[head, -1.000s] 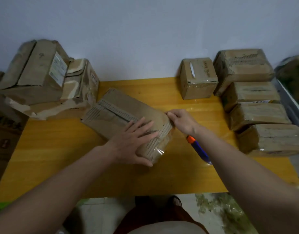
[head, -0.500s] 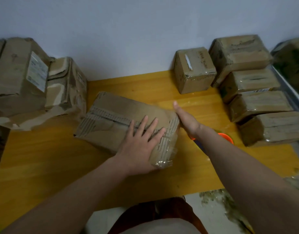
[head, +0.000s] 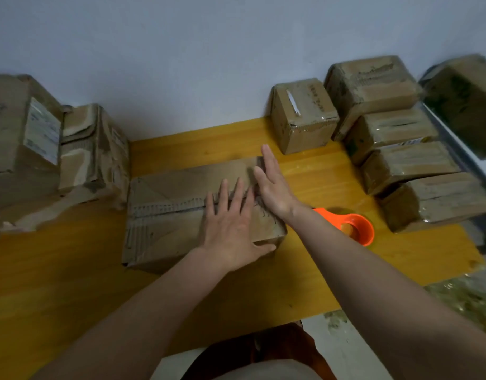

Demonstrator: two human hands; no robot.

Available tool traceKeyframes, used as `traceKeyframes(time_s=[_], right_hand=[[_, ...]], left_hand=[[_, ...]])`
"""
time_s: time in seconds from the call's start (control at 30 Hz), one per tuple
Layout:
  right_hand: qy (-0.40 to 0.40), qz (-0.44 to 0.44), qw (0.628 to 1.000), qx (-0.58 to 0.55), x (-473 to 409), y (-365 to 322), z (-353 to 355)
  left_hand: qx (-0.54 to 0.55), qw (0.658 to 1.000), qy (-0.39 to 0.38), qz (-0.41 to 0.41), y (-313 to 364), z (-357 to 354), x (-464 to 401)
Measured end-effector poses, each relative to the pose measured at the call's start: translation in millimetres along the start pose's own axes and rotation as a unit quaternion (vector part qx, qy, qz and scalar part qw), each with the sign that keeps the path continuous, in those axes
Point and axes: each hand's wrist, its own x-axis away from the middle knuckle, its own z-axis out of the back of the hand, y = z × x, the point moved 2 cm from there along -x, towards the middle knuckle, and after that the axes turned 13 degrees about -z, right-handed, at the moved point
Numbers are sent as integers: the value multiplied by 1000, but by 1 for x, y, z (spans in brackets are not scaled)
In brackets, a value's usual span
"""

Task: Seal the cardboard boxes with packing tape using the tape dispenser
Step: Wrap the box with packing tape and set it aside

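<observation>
Here the cardboard box [head: 181, 212] lies flat in the middle of the yellow wooden surface [head: 72, 270]. The left hand [head: 233, 223] presses on its top near the right end, fingers straight and spread. The right hand [head: 272, 185] lies along the box's right edge, fingers straight and together, holding nothing. An orange tape dispenser [head: 351, 229] rests just right of the box, partly behind the right forearm.
</observation>
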Motion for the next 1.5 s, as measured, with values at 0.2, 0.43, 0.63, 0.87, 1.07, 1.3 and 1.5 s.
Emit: traceKeyframes(time_s=[0.2,0.43,0.63,0.87,1.07,1.3,1.5], right_hand=[[3,-79,995,-61,-20,10,-3],[-73,-205,959,-180,-23,23,-3],[-24,-172,979,-106,16,38,16],[37,-41,996,-65,54,46,-9],[241,-124,919,-288,58,48,-38],[327,-210,795,-466,27,40,-41],[335,-247,796,-439,20,31,-54]], left_hand=[[-21,1000,4,-17,-7,-2,2],[-42,999,22,1,-6,-5,-2],[-28,999,15,32,-7,-5,-9],[-31,998,12,54,-3,-7,-19],[-15,999,9,47,0,-3,-18],[-6,997,-41,-62,-11,4,-11],[6,994,-50,-94,-27,5,0]])
